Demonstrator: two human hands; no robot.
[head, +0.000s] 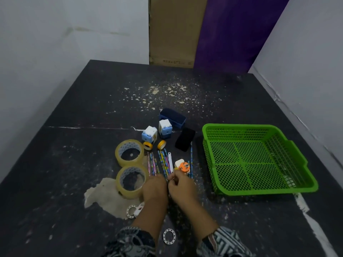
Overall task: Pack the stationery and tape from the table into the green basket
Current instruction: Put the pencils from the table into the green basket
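Pencils [163, 163] with patterned barrels lie in a loose row straight ahead of your two hands, their near ends under your fingertips. Your right hand [181, 186] has thumb and forefinger pinched together on those near ends. Your left hand [155, 186] sits touching it, back upward, its fingers down over the same ends; blur hides whether they grip anything.

Just left of your left hand stand two big clear tape rolls [129, 153], one beyond the other. Past the pencils are two small yellow tape rolls [147, 145], two blue-and-white cube-shaped items [149, 135], a dark blue box [172, 116] and a flat black block [185, 139]. An orange-and-white item [182, 166] lies just beyond your right hand. Well to the right of that hand sits the green basket [259, 158], apart from the stationery. Two white rings [169, 236] lie near your wrists.

The tabletop [74, 164] is dark, scuffed and flecked with pale chips, with a torn beige patch [104, 197] left of your left wrist. Pale walls [55, 43] close in on both sides; cardboard [174, 30] and a purple panel [232, 30] stand behind.
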